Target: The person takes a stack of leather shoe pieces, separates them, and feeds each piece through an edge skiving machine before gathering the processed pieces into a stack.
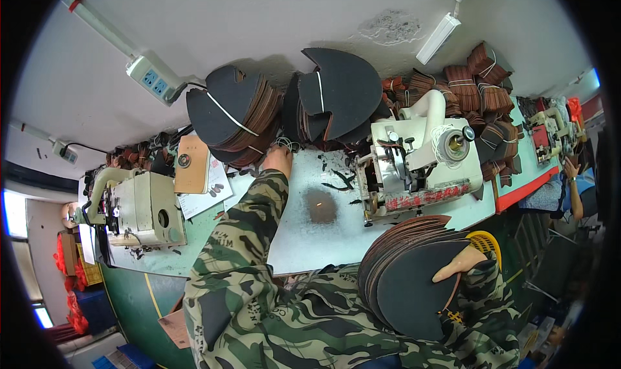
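My left hand [278,157] reaches across the white tabletop to a small bundle of white string loops [284,144]. Its fingers are closed at the loops and partly hidden. Close to my body, my right hand [460,263] grips a thick stack of curved leather pieces [414,281], black on the face and reddish brown at the edges. The thumb lies over the top piece. Beyond my left hand stand two tied stacks of similar pieces, one left stack [223,107] and one right stack [343,90], each with a white band around it.
A sewing machine [420,155] stands to the right and another machine [142,207] to the left. Black scraps [339,180] lie on the table. Tied leather bundles [462,87] pile up at back right. A notebook [192,165] rests on papers. Another person's arm [574,191] shows far right.
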A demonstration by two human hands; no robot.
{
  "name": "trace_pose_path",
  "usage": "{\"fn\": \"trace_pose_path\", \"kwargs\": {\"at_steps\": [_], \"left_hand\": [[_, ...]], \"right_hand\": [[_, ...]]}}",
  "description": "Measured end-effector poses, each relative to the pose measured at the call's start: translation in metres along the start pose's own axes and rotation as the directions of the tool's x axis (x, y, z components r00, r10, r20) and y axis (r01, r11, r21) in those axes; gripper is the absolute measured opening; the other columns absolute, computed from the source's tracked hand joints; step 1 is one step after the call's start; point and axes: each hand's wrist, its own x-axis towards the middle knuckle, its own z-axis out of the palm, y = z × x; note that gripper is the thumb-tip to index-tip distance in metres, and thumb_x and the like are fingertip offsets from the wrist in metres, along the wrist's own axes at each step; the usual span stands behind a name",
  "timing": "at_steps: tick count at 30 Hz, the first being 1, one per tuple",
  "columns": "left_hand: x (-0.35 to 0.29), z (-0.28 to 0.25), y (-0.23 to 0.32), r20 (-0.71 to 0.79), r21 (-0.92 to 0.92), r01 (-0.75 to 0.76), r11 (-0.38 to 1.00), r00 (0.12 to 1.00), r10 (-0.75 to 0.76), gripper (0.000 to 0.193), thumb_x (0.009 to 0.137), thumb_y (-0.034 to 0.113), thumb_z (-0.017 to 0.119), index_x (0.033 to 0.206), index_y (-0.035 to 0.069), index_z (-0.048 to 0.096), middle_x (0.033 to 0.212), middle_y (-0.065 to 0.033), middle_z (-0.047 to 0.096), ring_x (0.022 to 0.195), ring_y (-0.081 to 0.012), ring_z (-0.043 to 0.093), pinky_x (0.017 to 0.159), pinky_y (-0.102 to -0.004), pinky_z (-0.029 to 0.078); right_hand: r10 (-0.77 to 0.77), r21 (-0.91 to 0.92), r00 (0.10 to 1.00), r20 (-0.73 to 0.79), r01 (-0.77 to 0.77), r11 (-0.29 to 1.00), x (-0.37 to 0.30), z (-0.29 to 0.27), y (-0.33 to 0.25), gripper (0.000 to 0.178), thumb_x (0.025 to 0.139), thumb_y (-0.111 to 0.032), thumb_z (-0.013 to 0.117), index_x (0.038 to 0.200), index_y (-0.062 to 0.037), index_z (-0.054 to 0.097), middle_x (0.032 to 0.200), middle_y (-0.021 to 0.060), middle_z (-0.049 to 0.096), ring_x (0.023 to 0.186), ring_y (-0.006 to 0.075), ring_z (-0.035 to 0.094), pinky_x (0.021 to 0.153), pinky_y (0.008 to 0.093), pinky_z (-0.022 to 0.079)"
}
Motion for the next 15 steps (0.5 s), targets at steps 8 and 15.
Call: {"fn": "trace_pose_path", "kwargs": {"at_steps": [8, 15], "left_hand": [[-0.01, -0.076, 0.004, 0.055, -0.368, 0.058, 0.928, 0.998, -0.04, 0.017, 0.07, 0.015, 0.072, 0.08, 0.002, 0.069, 0.075, -0.0133, 0.066, 0.07, -0.0251, 0.065, 0.068, -0.0346, 0.05], [-0.02, -0.112, 0.0, 0.198, -0.355, 0.123, 0.927, 0.979, -0.054, 0.011, 0.071, 0.01, 0.071, 0.077, 0.0, 0.069, 0.067, -0.0082, 0.066, 0.06, -0.0141, 0.062, 0.057, -0.0284, 0.048]], "right_hand": [[0.145, -0.151, 0.983, -0.109, -0.161, 0.975, 0.005, -0.002, -0.008, 0.051, 0.061, -0.01, 0.086, 0.105, 0.006, 0.066, 0.106, 0.0116, 0.066, 0.088, 0.0163, 0.063, 0.082, 0.0254, 0.049], [-0.1, 0.145, 0.992, -0.083, 0.111, 0.983, -0.005, 0.014, -0.005, 0.048, 0.062, 0.001, 0.082, 0.106, 0.0081, 0.065, 0.103, 0.0134, 0.067, 0.086, 0.0182, 0.065, 0.08, 0.0275, 0.052]]}}
